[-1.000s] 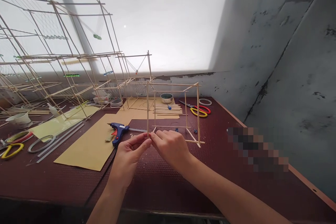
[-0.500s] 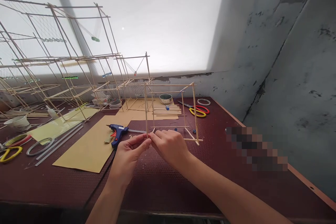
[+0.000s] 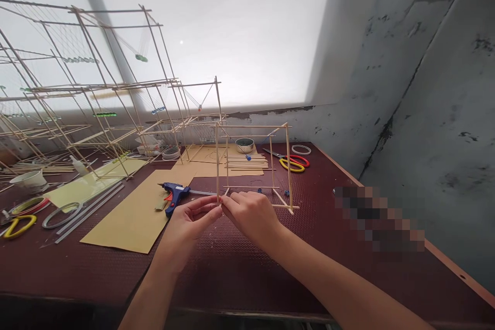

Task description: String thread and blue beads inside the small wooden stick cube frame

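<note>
While a large stick lattice (image 3: 110, 142) stands left of and behind the glue gun (image 3: 175, 197) on the dark red counter (image 3: 224, 268), the left hand (image 3: 189, 224) is just right of the gun, fingers pinched round the near left lower corner of the small stick frame (image 3: 251, 186). Frame is upright, right of the gun; whether its whole base touches the counter, cannot tell. Expected handling: very light, sticks stiff lengthwise but springy across — joints presumably weakest, so avoid twisting. Surface looks like dry, bare wood; slip unlikely. The right hand (image 3: 253, 214), further right of the gun, has its fingers closed on that same corner; joint itself hidden. Best hold, judged: low on a post near a joint, pressure gentle — squeezing mid-stick could bow it. Scissors (image 3: 283, 157) lie right of and beyond the gun.
</note>
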The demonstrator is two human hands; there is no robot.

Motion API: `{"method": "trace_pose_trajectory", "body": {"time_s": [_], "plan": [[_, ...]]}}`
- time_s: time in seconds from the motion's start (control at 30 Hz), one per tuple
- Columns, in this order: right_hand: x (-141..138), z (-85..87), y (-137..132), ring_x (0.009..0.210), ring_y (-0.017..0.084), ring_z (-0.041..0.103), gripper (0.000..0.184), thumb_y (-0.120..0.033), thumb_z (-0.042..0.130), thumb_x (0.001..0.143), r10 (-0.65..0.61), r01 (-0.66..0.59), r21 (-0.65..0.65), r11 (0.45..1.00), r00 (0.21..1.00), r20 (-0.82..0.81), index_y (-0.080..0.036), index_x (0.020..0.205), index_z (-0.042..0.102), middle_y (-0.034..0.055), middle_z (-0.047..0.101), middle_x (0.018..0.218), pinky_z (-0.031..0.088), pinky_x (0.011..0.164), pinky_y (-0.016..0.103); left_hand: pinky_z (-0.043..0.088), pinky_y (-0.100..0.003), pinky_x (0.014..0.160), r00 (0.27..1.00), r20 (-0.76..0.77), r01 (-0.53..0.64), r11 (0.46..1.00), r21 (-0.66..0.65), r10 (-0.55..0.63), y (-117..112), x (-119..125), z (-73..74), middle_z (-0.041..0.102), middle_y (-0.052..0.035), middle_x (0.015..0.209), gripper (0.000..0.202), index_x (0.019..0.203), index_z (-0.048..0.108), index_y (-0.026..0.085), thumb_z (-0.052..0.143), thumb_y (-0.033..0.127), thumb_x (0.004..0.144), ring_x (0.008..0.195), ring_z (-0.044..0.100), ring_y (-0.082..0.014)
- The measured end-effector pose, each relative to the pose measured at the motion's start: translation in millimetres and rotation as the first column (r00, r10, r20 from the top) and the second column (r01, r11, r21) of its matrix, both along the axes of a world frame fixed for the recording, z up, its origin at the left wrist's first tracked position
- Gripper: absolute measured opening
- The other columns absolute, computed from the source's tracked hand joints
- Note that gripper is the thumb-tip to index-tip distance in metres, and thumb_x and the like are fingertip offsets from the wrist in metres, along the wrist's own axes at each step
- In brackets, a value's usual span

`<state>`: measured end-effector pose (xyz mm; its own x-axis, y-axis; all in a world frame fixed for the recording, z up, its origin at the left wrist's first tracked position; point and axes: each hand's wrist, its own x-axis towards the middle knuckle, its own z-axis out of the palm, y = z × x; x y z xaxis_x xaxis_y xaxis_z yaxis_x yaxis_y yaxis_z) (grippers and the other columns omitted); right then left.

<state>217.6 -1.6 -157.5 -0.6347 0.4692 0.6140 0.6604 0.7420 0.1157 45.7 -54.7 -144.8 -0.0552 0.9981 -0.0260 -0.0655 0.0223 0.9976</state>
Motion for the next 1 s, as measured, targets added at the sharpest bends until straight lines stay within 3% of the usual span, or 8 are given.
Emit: {"method": "trace_pose_trajectory", "body": {"time_s": [0.23, 0.47, 0.63, 1.0], "plan": [[0.6, 4.9, -6.3, 0.077, 0.017, 0.069, 0.017, -0.02, 0.054, 0.098, -0.008, 0.019, -0.141, 0.99, 0.997, 0.08, -0.017, 0.109, 0.067, 0.0019, 0.073, 0.084, 0.036, 0.061, 0.03, 0.049, -0.031, 0.091, 1.0, 0.025, 0.017, 0.999, -0.046, -0.016, -2.7, -2.5, -3.0, 0.075, -0.0115, 0.105, 0.045, 0.109, 0.074, 0.016, 0.084, 0.039, 0.071, 0.105, 0.065, -0.0246], [-3.5, 8.3, -11.8, 0.076, 0.019, 0.07, 0.019, -0.023, 0.05, 0.1, -0.008, 0.044, -0.273, 0.961, 0.991, 0.132, -0.018, 0.1, 0.068, 0.0027, 0.073, 0.085, 0.035, 0.058, 0.03, 0.047, -0.026, 0.088, 0.998, 0.066, 0.017, 0.999, -0.036, -0.015, -7.0, 0.6, -11.1, 0.076, -0.008, 0.101, 0.037, 0.102, 0.075, 0.018, 0.085, 0.036, 0.071, 0.101, 0.065, -0.0204], [-4.8, 9.8, -13.4, 0.076, 0.019, 0.07, 0.023, -0.031, 0.05, 0.101, -0.001, 0.049, -0.337, 0.94, 0.99, 0.141, -0.018, 0.097, 0.069, 0.0031, 0.073, 0.085, 0.033, 0.056, 0.029, 0.046, -0.023, 0.083, 0.983, 0.171, 0.078, 0.994, -0.082, -0.063, -8.5, 0.4, -13.1, 0.075, -0.0064, 0.095, 0.035, 0.099, 0.073, 0.017, 0.086, 0.032, 0.07, 0.091, 0.064, -0.016], [-6.0, 12.3, -14.0, 0.077, 0.021, 0.071, 0.026, -0.031, 0.05, 0.1, -0.013, 0.078, -0.374, 0.924, 0.985, 0.174, -0.017, 0.094, 0.071, 0.0047, 0.075, 0.086, 0.033, 0.056, 0.03, 0.045, -0.017, 0.073, 0.97, 0.233, 0.099, 0.989, -0.11, -0.071, -9.3, 2.3, -8.3, 0.074, -0.0045, 0.088, 0.032, 0.092, 0.074, 0.014, 0.089, 0.026, 0.066, 0.082, 0.062, -0.0111]]}}
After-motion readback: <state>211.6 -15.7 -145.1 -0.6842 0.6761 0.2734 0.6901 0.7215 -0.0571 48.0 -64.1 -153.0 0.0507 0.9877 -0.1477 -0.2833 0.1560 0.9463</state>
